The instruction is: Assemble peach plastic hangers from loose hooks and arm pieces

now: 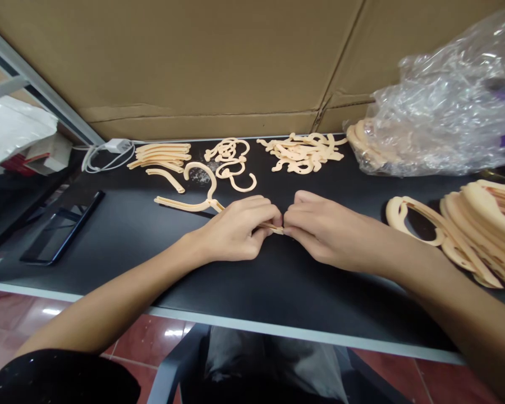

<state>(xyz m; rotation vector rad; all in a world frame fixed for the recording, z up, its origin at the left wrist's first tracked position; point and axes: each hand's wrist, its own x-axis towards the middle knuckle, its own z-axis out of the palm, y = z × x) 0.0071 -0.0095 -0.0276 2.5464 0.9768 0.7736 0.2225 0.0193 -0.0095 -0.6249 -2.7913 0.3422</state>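
Observation:
A cream plastic clothes hanger [183, 204] lies at the middle of the black table, its hook pointing away from me. My left hand [239, 227] is closed around the hanger's right arm. At the tip of that same arm, my right hand [317, 227] pinches with fingers pressed together, and the fingers hide what exactly they grip there. Beyond the hanger lie loose cream hooks [242, 177], a heap of small curved pieces [303, 152] and a row of slim arm pieces [162, 154], with one arm piece [166, 178] apart from the row.
A phone [63, 227] lies at the left, near a white charger with its cable [118, 147]. Stacked cream hangers [480, 230] sit at the right, close to my right forearm. Behind them is a clear plastic bag [441, 112] with cream pieces. Cardboard [202, 62] walls the back edge.

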